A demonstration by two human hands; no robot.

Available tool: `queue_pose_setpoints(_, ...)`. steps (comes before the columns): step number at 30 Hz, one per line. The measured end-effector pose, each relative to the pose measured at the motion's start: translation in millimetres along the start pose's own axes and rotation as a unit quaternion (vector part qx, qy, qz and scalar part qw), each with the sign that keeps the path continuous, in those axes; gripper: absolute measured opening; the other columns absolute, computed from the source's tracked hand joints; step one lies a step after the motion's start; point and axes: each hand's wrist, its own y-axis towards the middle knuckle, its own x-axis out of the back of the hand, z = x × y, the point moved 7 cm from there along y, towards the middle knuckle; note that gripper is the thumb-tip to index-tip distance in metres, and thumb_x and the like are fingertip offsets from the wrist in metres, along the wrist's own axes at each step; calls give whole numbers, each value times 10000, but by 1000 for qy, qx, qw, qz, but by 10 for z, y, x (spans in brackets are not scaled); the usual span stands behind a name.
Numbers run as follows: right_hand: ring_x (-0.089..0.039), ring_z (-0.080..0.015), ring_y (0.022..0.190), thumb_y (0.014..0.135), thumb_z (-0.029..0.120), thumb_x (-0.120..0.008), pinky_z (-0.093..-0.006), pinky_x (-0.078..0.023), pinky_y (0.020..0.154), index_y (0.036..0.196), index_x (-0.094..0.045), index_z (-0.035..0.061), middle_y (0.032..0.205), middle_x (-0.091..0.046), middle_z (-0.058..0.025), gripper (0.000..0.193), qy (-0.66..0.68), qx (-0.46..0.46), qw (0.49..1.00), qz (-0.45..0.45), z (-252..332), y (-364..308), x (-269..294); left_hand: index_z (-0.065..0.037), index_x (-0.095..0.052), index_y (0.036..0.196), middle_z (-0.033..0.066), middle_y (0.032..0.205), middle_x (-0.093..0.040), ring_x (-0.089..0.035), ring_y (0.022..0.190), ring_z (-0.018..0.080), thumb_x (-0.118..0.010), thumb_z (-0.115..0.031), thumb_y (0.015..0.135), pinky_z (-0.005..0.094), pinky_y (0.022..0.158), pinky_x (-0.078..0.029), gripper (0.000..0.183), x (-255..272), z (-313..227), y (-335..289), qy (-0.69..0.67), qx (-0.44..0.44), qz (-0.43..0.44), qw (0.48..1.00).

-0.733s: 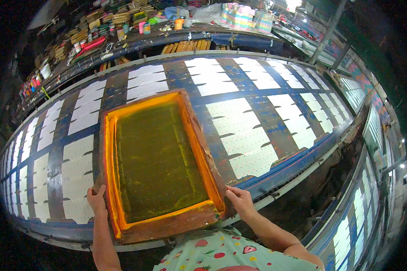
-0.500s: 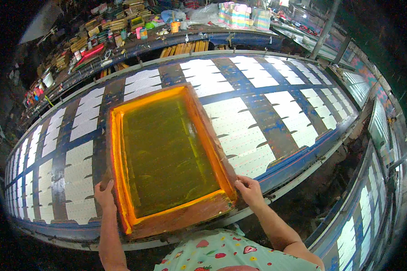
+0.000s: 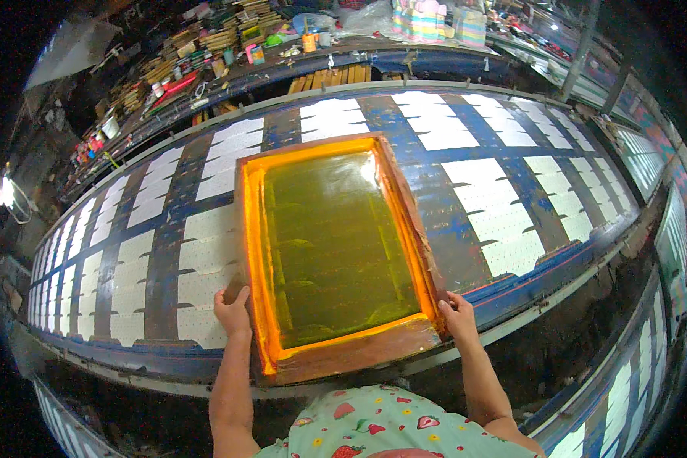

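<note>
A wooden screen-printing frame (image 3: 343, 252) with a yellow-green translucent mesh and orange inner edges is held low over the long table, its near end toward me. My left hand (image 3: 233, 311) is closed on the frame's left side near the lower corner, thumb uppermost, beside a small brown piece. On the opposite side, my right hand (image 3: 458, 314) grips the frame's right edge, its fingers partly hidden underneath. Through the mesh, pale panels show faintly. Whether the frame's underside touches the table cannot be made out.
White and cream cut panels (image 3: 492, 217) lie in two rows along the blue-brown table (image 3: 435, 206). A cluttered shelf (image 3: 282, 65) behind holds stacked wooden frames, pots and striped bundles (image 3: 420, 23). Another table with panels (image 3: 614, 382) stands at the right.
The frame, gripped by both hands, has shifted to the right along the table, and the view has moved with it. A panel column at its left side is now uncovered.
</note>
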Motion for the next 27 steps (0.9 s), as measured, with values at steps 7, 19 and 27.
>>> queue_pose_setpoints(7, -739, -257, 1164, 992, 200, -784, -383, -562, 1037, 1427, -711, -45, 1290, -793, -186, 504, 56, -36, 998, 5, -422, 290, 518, 12, -687, 1238, 99, 1163, -741, -704, 1051, 216, -940, -84, 876, 370, 951, -568, 452, -525, -126, -467, -8, 5, 10, 1000)
queue_pose_setpoints(19, -741, -356, 1226, 986, 176, -777, -449, -561, 1090, 1444, -684, -43, 1327, -775, -231, 516, -23, 41, 998, 32, -337, 224, 896, 10, -716, 1218, 85, 1143, -748, -695, 1036, 217, -896, -177, 952, 371, 955, -557, 371, -803, -99, -623, 32, -15, 6, 999)
queue_pose_setpoints(27, -652, -384, 1302, 866, 209, -838, -559, -533, 1084, 1426, -717, 163, 1421, -689, -172, 575, -254, 351, 886, 165, 846, -685, 338, 6, -726, 1141, 86, 1096, -741, -676, 1029, 199, -713, -268, 1108, 365, 954, -536, 277, -823, 77, -521, 78, -19, -15, 997)
